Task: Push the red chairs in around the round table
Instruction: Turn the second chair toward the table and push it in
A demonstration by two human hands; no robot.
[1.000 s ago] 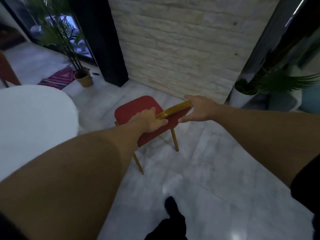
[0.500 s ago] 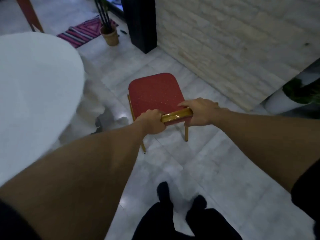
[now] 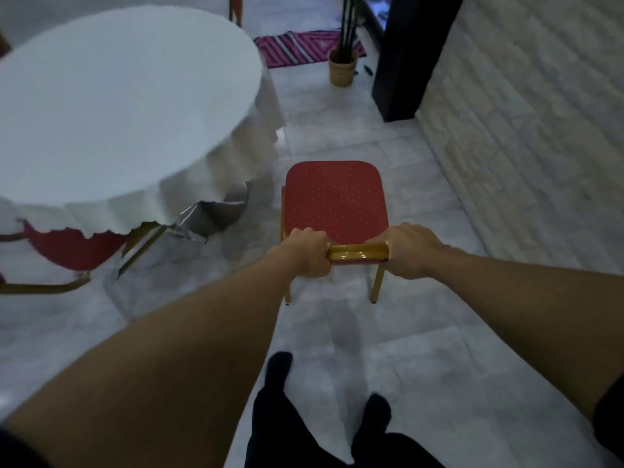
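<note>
A red chair (image 3: 334, 201) with a gold frame stands on the marble floor right of the round table (image 3: 111, 106), which wears a white cloth. My left hand (image 3: 309, 253) and my right hand (image 3: 410, 251) both grip the gold top rail of the chair's back, one at each end. The seat faces away from me, and its left edge sits a short way from the tablecloth's hem. A second red chair (image 3: 67, 248) is tucked under the table at the lower left, partly hidden by the cloth.
A white brick wall (image 3: 526, 130) runs along the right, with a dark pillar (image 3: 408, 55) at its far end. A potted plant (image 3: 342, 67) and a striped pink rug (image 3: 300, 50) lie beyond the chair. My dark-clad legs (image 3: 324, 427) are below.
The chair has swung round with both hands on its rail and now stands square in front of me. The view has turned left, bringing more of the table and the tucked chair into sight.
</note>
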